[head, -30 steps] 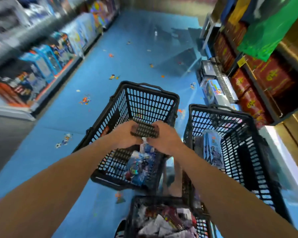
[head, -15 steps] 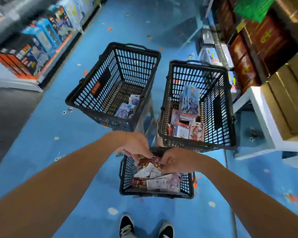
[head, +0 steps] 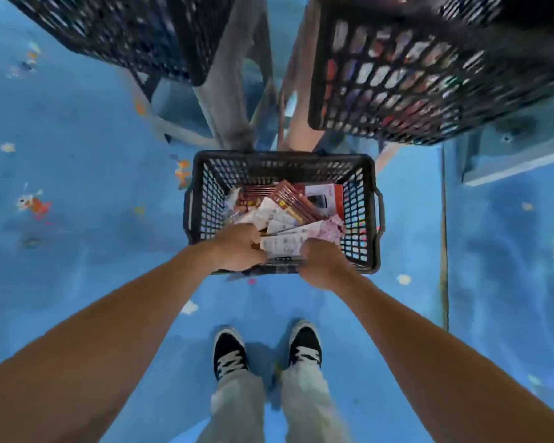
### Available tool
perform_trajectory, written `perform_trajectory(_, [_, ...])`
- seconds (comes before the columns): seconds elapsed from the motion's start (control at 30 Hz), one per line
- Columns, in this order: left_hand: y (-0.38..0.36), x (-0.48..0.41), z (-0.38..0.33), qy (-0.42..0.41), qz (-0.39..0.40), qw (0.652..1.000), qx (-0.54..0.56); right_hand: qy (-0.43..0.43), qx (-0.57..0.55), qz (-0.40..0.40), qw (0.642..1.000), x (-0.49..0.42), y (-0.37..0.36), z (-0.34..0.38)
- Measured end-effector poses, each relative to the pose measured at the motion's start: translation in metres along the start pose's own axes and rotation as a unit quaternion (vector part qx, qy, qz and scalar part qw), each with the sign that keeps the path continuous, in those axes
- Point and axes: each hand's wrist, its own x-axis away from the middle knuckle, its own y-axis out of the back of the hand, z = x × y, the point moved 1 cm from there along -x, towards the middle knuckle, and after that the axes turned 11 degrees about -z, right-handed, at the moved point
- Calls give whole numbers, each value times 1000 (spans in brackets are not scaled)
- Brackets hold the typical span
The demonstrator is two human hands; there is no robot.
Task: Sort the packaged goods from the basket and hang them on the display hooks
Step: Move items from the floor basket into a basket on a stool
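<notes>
A small black basket [head: 282, 158] stands on the blue floor right below me, with mixed packaged goods [head: 290, 199] heaped inside: dark red packs, a red-and-white box and white printed packets. My left hand [head: 240, 247] is inside the near left part of the basket, fingers curled into the pile. My right hand [head: 322, 263] is at the near rim, fingers closed at the corner of a white printed packet [head: 282, 245]. No display hooks are in view.
Two larger black baskets, blurred, sit raised on stools at the top, one on the left [head: 125, 33] and one on the right [head: 413, 78] holding packs. Stool legs [head: 229, 91] stand just beyond the small basket. My shoes [head: 229, 353] are close behind it. A white shelf base [head: 518, 161] lies right.
My view has tipped down from the aisle and the large baskets to the small basket at my feet. Both hands left the large basket's handle and went down into the small basket's packs.
</notes>
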Motion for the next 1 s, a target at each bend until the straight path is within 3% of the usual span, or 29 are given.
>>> perform_trajectory(0.27, [-116,-141,49,-14,-34,999,-18,28,40,-103,993,-131,-99,-52])
perform_trajectory(0.37, [-139,-189,56,-31,-22,998,-47,82,129,-73,986,-186,-119,-69])
perform_trajectory(0.5, [-156,-242,55,-67,14,990,-123,141,218,44,965,-236,-128,-66])
perform_trajectory(0.57, [-155,-254,52,-79,47,986,-136,127,158,87,975,-250,-121,-62])
perform_trajectory(0.67, [-138,-253,46,-112,65,984,-121,78,-37,50,995,-259,-87,-56])
perform_trajectory(0.8, [-114,-241,49,-193,-81,973,-102,35,-272,28,961,-246,-48,-53])
perform_trajectory(0.9, [-103,-229,56,-189,-178,959,-115,42,-422,6,906,-230,-46,-52])
perform_trajectory(0.93, [-103,-225,60,-184,-188,958,-110,41,-444,-5,895,-226,-49,-54])
perform_trajectory(1.0, [-106,-223,70,-173,-189,964,-70,28,-389,-48,919,-223,-59,-61])
